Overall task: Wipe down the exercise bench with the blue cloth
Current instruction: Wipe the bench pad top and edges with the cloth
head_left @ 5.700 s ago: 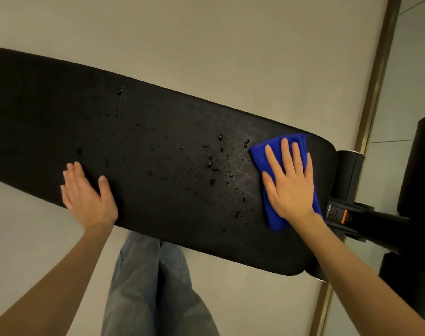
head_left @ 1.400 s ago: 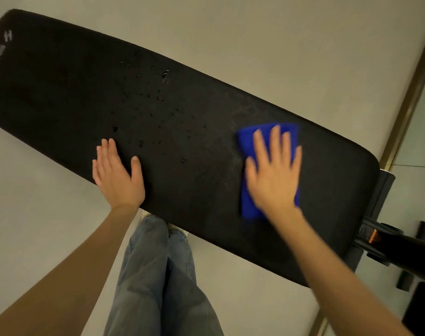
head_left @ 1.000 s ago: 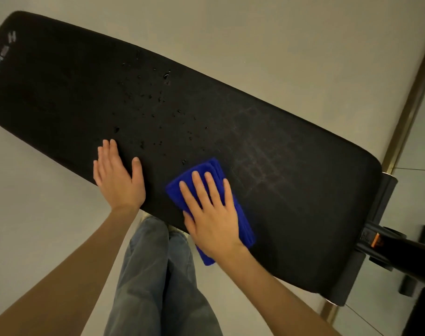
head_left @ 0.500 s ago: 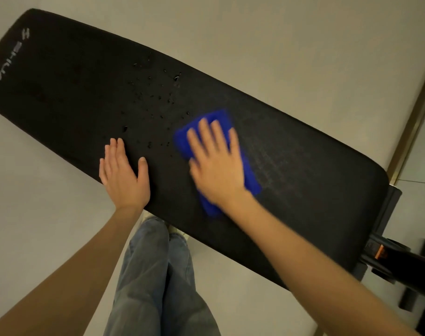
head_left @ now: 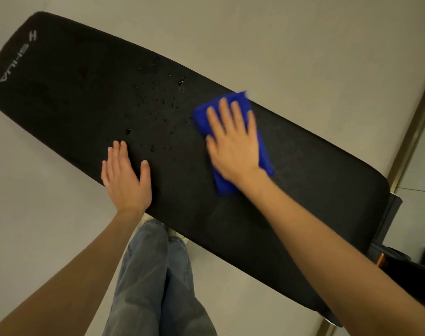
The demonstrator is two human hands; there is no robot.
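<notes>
The long black exercise bench (head_left: 73,93) runs from upper left to lower right, with a pale logo at its left end. Water droplets (head_left: 163,100) dot its middle part. A folded blue cloth (head_left: 264,156) lies on the pad near the far edge. My right hand (head_left: 233,141) presses flat on the cloth with straight fingers, slightly blurred. My left hand (head_left: 125,175) rests flat on the near edge of the pad, fingers straight, just below the droplets.
Pale floor lies on both sides of the bench. My legs in blue jeans (head_left: 155,282) stand against the near edge. The bench's black frame with an orange mark (head_left: 386,258) sticks out at the right. A brass floor strip (head_left: 415,122) runs along the right.
My right hand has slid the cloth up and to the right, toward the far edge of the pad. My left hand stays in place on the near edge.
</notes>
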